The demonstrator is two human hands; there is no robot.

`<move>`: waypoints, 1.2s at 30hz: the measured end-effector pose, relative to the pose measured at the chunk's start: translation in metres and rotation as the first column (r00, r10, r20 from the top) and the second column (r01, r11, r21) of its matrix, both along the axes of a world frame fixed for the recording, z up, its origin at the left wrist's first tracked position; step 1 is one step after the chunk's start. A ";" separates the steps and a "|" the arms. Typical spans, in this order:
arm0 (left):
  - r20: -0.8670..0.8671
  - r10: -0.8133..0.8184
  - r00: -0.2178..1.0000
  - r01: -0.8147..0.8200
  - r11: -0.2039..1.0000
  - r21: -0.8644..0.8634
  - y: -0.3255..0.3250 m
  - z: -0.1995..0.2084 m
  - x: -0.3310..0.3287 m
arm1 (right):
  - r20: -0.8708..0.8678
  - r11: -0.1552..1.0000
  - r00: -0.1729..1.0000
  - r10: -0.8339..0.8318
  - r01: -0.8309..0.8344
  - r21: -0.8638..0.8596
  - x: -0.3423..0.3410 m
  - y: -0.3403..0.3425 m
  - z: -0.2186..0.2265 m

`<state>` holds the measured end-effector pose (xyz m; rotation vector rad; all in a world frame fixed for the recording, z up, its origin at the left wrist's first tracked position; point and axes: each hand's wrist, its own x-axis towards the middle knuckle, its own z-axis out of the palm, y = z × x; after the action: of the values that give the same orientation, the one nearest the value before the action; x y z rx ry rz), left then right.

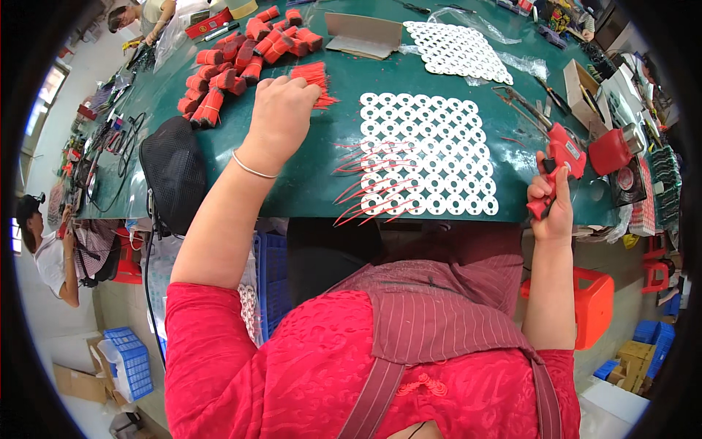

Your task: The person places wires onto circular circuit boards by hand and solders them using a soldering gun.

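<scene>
My left hand (281, 113) is closed, its fingertips over a small pile of loose red wires (314, 82); what lies between the fingers is hidden. In my right hand (553, 197), at the table's right front, is a red soldering gun (567, 150), its thin metal tip pointing up and left. Between the hands lies a white panel of round boards (446, 157), each with a hole in the middle. Several red wires (373, 179) lie across the panel's left columns, their loose ends sticking out past its left edge.
Bundles of red wires (234, 62) are heaped at the far left, near a black mesh pouch (174, 172). A second white panel (461, 51) and an open cardboard box (363, 36) lie at the back. A red container (613, 150) stands right of the soldering gun. Other people sit nearby.
</scene>
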<state>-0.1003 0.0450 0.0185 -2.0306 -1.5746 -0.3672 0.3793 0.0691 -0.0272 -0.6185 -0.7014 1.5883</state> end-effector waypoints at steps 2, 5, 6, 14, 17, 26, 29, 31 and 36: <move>-0.029 -0.031 0.999 0.030 0.999 -0.013 -0.003 0.001 0.001 | 0.004 1.000 1.000 0.003 -0.003 0.017 -0.001 0.001 -0.001; -0.038 -0.045 0.998 0.042 0.995 -0.095 -0.006 0.002 0.003 | -0.008 0.998 0.999 0.037 -0.037 0.042 -0.001 0.000 0.000; -0.041 -0.044 0.998 0.040 0.994 -0.099 -0.006 0.002 0.003 | -0.011 0.999 0.999 0.039 -0.038 0.038 -0.001 0.000 0.000; -0.326 0.025 0.945 -0.092 0.977 -0.193 -0.006 0.015 0.012 | -0.015 0.998 0.999 0.041 -0.040 0.056 -0.003 -0.001 0.001; -0.366 0.045 0.930 -0.120 0.975 -0.184 -0.004 0.027 0.022 | -0.011 0.997 0.998 0.055 -0.054 0.063 -0.001 -0.001 -0.001; -0.526 0.006 0.850 -0.149 0.962 -0.229 -0.008 0.050 0.056 | -0.015 0.997 0.998 0.056 -0.055 0.058 -0.003 -0.001 0.001; -0.567 -0.003 0.824 -0.182 0.946 -0.269 -0.006 0.038 0.059 | -0.018 0.996 0.998 0.060 -0.059 0.060 -0.005 -0.002 0.003; -0.562 -0.017 0.827 -0.180 0.939 -0.293 -0.005 0.037 0.061 | -0.019 0.997 0.998 0.059 -0.058 0.057 -0.005 -0.003 0.003; -0.581 -0.042 0.813 -0.133 0.958 -0.255 -0.005 0.047 0.064 | -0.031 0.995 0.997 0.077 -0.075 0.064 -0.003 -0.001 0.002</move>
<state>-0.0366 0.0405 0.0653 -2.0298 -1.3236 0.5014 0.3768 0.0684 -0.0251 -0.5233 -0.7545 1.6369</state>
